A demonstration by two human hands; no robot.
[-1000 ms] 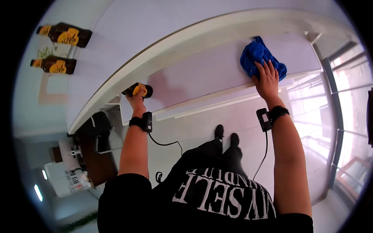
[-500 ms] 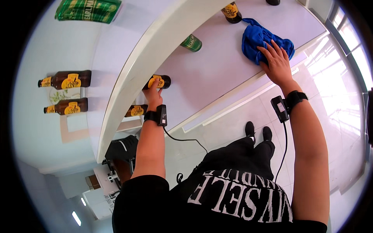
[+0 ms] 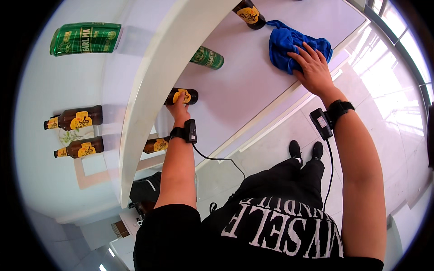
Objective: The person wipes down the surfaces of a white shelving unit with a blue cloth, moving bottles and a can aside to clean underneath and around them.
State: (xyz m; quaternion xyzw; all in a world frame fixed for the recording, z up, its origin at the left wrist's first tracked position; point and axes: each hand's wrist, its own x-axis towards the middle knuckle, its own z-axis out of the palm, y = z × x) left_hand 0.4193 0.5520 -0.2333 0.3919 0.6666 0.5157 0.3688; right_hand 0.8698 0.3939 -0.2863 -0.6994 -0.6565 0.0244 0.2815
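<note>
My left hand (image 3: 179, 107) is wrapped around a brown bottle (image 3: 190, 96) with a yellow label, on the lower white shelf surface (image 3: 244, 86). Part of that bottle is hidden by my fingers and the upper shelf edge. My right hand (image 3: 313, 71) lies over a crumpled blue cloth (image 3: 285, 47), fingers spread and pressing it on the same surface near its front edge. Between the hands, farther back, is a green can (image 3: 210, 58). Another brown bottle (image 3: 250, 14) stands just left of the cloth. Below my left hand is one more bottle (image 3: 156, 145), partly covered by the shelf edge.
A thick white shelf edge (image 3: 149, 77) curves above the lower surface. On the upper level are a green can (image 3: 86, 39) and two brown bottles, one (image 3: 80, 118) above the other (image 3: 79, 147). Cables hang from both my wrist devices. Pale floor tiles (image 3: 266, 158) lie below.
The whole view has shifted and turned. The bottle in my left hand is farther from the bottle below it and closer to the green can. My right hand stays on the cloth.
</note>
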